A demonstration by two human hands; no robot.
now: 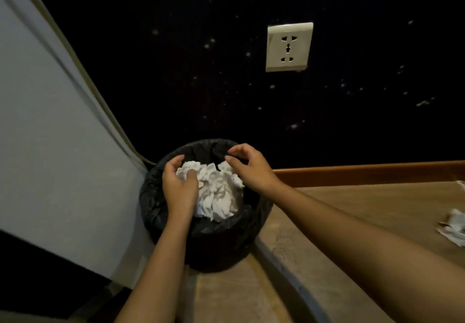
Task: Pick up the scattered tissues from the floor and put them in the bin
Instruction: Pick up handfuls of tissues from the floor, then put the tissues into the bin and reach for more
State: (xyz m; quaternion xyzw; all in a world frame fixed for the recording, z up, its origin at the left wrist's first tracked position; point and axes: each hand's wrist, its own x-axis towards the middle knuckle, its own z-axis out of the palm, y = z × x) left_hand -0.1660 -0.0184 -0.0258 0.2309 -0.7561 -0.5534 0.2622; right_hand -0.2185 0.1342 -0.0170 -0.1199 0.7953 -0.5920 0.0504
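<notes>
The bin (203, 234) at lower centre is lined in glossy black; the tissues (216, 194) in it are white. At upper right, a cream socket (289, 47) sits on a black wall (201, 71) flecked with pale specks. The floor (339, 222) is tan wood-grain, the skirting (364, 174) orange-brown, and the panel (50, 134) at left pale grey-white.

Low in the middle of your view stands the round bin (208, 234), lined with a black bag and heaped with crumpled white tissues (219, 192). Another crumpled tissue (454, 226) lies on the floor at the right edge.
</notes>
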